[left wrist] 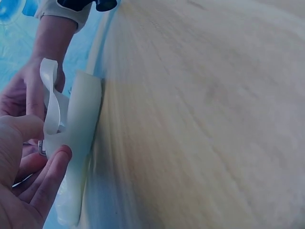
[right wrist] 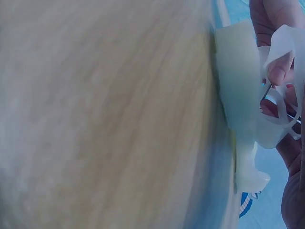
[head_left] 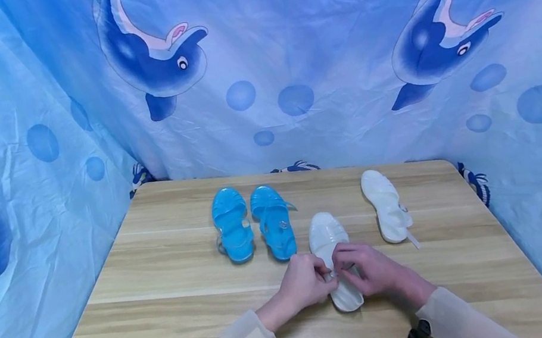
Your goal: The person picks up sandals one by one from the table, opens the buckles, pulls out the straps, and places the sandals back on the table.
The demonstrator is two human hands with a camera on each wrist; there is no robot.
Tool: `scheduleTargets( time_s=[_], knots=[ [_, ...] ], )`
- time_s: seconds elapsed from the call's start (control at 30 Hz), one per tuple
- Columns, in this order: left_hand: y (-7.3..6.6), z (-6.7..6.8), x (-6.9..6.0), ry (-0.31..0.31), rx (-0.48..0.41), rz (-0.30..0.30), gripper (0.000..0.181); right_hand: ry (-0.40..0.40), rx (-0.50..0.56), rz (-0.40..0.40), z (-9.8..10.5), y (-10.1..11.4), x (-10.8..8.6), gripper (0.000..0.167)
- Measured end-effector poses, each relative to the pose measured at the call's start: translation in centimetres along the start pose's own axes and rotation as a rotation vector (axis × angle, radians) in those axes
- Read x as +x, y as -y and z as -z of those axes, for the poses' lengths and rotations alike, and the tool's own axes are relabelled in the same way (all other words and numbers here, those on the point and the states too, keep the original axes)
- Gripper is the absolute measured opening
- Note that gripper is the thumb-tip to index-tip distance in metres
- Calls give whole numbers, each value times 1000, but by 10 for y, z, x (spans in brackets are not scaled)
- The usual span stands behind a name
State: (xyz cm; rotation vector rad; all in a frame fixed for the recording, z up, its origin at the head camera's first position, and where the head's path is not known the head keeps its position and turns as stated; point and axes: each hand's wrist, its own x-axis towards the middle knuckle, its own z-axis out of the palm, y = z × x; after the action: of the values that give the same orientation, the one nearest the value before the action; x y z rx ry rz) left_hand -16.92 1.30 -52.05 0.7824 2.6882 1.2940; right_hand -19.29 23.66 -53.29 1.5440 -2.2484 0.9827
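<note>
Backdrop (head_left: 254, 45), dolphin-printed: hanging beyond both hands.
Bench (head_left: 177, 252), wood-grained: lying beneath them.
Blue sandals (head_left: 233, 224), one pair: resting beyond and left of the left hand; whether the straps are fastened, cannot be told.
White sandal (head_left: 327, 236), the piece being worked: lying between the hands, toe pointing away from them.
Spare white sandal (head_left: 382, 198): lying beyond and right of the right hand, its strap end trailing loose, apparently awaiting attention.
Left hand (head_left: 304, 281): curling, pinching the strap near the buckle.
Right hand (head_left: 370, 269): curling opposite, apparently pinching the same strap.
Strap (left wrist: 49, 76): looping up between the hands.
Buckle (left wrist: 42, 148), metal: sitting at the left hand's fingers. Progress, by judgement: strap and buckle are being brought together; closure is not yet showing.
</note>
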Motion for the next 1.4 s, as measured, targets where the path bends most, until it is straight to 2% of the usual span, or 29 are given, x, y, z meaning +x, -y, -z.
scheduleTargets(
  time_s=[0.3,0.4,0.47,0.53,0.63,0.7,0.8,0.87,0.97,1.07,1.17,1.3,1.4],
  knots=[
    [-1,2,1,-21,5,24,14,-10,-34,-98,2,2,2,18],
    [-3,8,2,-70,46,11,31,-38,-31,-143,1,6,7,17],
    [-6,14,3,-103,98,-21,45,-50,-5,-166,1,10,12,18],
    [-10,23,5,-127,149,-66,56,-41,12,-188,2,14,18,27],
    [-17,35,8,-112,196,-120,59,-4,27,-207,6,19,24,43],
    [-20,42,11,-98,226,-133,59,24,10,-212,9,22,27,47],
    [-24,49,14,-60,259,-113,51,61,-6,-204,15,23,27,43],
    [-27,50,16,-23,273,-82,45,58,-9,-198,19,23,24,38],
    [-28,46,19,42,231,-33,37,23,7,-214,25,22,15,28],
    [-26,34,22,73,156,6,31,-4,12,-266,29,20,7,22],
    [-23,22,23,85,113,-14,21,26,7,-330,31,19,1,20],
    [-22,13,25,79,134,-74,12,68,30,-393,31,19,-2,19],
    [-20,12,26,77,129,-56,10,65,70,-440,30,18,-4,21]
  ],
)
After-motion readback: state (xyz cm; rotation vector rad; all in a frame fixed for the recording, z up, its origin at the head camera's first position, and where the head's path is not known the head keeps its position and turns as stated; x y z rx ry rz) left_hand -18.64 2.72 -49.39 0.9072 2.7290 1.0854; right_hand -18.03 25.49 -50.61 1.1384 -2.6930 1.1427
